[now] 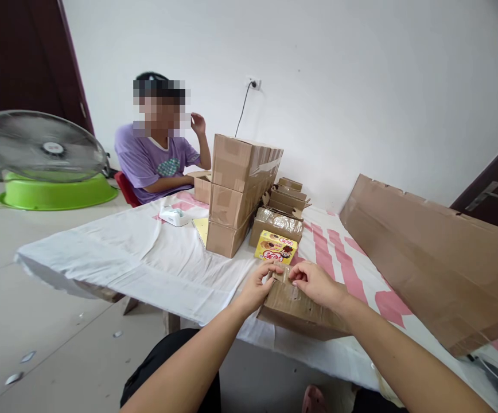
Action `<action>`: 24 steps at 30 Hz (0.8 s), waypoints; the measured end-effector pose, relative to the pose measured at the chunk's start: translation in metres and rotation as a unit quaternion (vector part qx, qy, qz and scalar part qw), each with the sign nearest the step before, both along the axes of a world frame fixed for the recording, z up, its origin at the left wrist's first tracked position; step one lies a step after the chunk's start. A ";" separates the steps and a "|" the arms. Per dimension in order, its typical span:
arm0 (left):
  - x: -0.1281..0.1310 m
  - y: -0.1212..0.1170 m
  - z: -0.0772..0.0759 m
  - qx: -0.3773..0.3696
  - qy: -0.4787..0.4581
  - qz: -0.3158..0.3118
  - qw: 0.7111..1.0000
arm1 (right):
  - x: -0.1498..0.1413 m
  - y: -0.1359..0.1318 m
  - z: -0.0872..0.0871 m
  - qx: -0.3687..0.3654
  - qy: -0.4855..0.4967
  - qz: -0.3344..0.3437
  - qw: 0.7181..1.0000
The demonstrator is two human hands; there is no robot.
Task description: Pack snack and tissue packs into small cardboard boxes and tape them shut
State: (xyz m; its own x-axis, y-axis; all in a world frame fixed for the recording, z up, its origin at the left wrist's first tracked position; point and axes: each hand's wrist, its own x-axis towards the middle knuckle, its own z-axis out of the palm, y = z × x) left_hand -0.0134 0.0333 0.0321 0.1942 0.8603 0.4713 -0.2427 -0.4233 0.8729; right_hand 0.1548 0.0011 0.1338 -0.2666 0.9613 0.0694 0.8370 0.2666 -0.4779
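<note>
A brown cardboard box (296, 306) lies at the table's near edge, with shiny clear tape along its top. My left hand (261, 285) rests at the box's far left corner, fingers curved over the edge and thumb on the near side, gripping it. My right hand (318, 282) is over the top of the same box, its thumb and fingertips pinched together near the tape. Whatever sits between those fingertips is too small to make out. Just beyond both hands stands a yellow printed carton (276, 246).
Taped cardboard boxes (230, 198) stand stacked left of centre, with a row of open boxes (287, 201) beside them. A large cardboard sheet (430, 258) leans on the right. Across the table sits a person (158, 155) in purple. A fan (45, 146) stands at left.
</note>
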 end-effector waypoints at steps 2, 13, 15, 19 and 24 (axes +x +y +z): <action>0.000 0.000 0.000 0.000 -0.002 0.000 1.000 | 0.000 -0.001 0.001 0.007 -0.005 0.019 1.000; 0.002 0.003 -0.003 0.001 0.008 0.003 1.000 | -0.004 0.004 0.016 0.069 -0.165 0.145 0.973; 0.002 0.004 -0.003 0.001 0.004 -0.001 1.000 | -0.007 0.007 0.018 0.067 -0.194 0.159 0.966; 0.001 0.004 -0.003 0.002 0.003 -0.005 1.000 | -0.009 0.008 0.019 0.065 -0.243 0.184 0.950; -0.001 0.002 -0.001 0.008 0.020 0.000 1.000 | 0.001 -0.005 0.024 0.087 -0.254 0.189 0.945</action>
